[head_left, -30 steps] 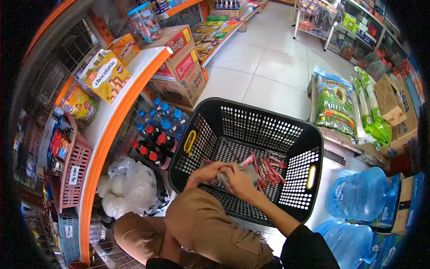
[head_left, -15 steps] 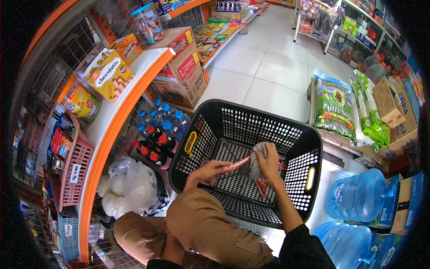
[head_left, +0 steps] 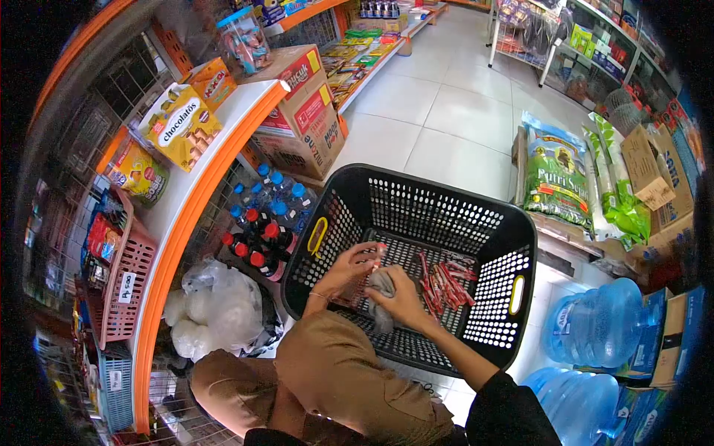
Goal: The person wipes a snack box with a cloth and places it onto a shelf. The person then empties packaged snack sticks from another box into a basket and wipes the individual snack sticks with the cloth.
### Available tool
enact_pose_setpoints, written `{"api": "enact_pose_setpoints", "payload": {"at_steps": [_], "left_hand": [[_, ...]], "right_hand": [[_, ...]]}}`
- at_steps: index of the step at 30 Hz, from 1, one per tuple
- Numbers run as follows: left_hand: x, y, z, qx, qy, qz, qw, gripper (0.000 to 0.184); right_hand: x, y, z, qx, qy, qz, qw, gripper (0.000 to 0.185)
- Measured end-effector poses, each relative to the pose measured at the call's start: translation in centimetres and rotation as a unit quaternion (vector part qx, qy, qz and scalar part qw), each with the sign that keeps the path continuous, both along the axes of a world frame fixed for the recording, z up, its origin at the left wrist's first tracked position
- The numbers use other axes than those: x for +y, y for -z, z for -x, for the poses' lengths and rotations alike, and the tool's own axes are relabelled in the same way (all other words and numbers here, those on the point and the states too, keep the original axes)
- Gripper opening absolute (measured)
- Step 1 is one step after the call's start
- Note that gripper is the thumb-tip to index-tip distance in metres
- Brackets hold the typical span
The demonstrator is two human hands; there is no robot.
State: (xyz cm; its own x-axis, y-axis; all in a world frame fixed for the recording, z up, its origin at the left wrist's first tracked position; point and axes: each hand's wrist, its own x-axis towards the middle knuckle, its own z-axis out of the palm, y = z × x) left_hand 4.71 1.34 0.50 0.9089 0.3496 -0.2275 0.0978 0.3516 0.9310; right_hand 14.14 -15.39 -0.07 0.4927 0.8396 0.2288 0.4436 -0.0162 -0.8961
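Note:
A black plastic basket (head_left: pixel 446 195) with yellow handles stands before my knees. Over its left part, my left hand (head_left: pixel 349 269) is closed on a slim red-and-white stick packet (head_left: pixel 381 248), mostly hidden by the fingers. My right hand (head_left: pixel 405 301) grips a grey cloth (head_left: pixel 381 284) close beside it, near the packet; whether they touch I cannot tell. On the basket floor, to the right of my hands, lies a loose pile of similar red-and-white stick packets (head_left: pixel 445 288). Some reddish packaging (head_left: pixel 348 293) shows beneath my left hand, partly covered.
Left of the basket are several bottles (head_left: pixel 271 238), a plastic bag of white round things (head_left: pixel 223 308) and an orange-edged shelf (head_left: pixel 195 215). Stacked cartons (head_left: pixel 297 141) stand behind. To the right are a green sack (head_left: pixel 556 175) and large blue water jugs (head_left: pixel 595 323).
My right hand has moved left with the cloth, toward my left hand. My left hand has lifted slightly and turned the packet more upright. The pile in the basket is now uncovered.

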Motion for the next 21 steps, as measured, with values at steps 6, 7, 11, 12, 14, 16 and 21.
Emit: {"api": "enact_pose_setpoints", "payload": {"at_steps": [6, 7, 11, 12, 14, 16, 21], "left_hand": [[0.1, 0.8, 0.3, 0.066, 0.128, -0.001, 0.990, 0.037], [0.1, 0.9, 0.3, 0.046, 0.140, -0.005, 0.989, 0.036], [0.1, 1.6, 0.3, 0.037, 0.144, 0.006, 0.989, 0.038], [0.2, 1.6, 0.3, 0.041, 0.144, 0.017, 0.989, 0.039], [0.1, 1.6, 0.4, 0.046, 0.134, 0.027, 0.990, 0.040], [-0.4, 0.2, 0.4, 0.050, 0.111, 0.023, 0.992, 0.040], [-0.2, -0.2, 0.2, 0.047, 0.108, 0.001, 0.993, 0.040]], "right_hand": [[-0.5, 0.9, 0.5, -0.021, 0.058, 0.018, 0.998, 0.041], [-0.5, 0.9, 0.3, -0.021, 0.067, 0.023, 0.997, 0.041], [-0.5, 0.4, -0.4, -0.006, 0.088, 0.037, 0.995, 0.043], [-0.4, 0.3, -0.5, -0.021, 0.103, 0.029, 0.994, 0.044], [-0.2, 0.1, -0.6, -0.049, 0.133, 0.014, 0.990, 0.048], [-0.1, -0.9, -0.9, -0.070, 0.137, -0.018, 0.988, 0.048], [-0.3, -1.5, -2.4, -0.026, 0.106, 0.012, 0.994, 0.038]]}}
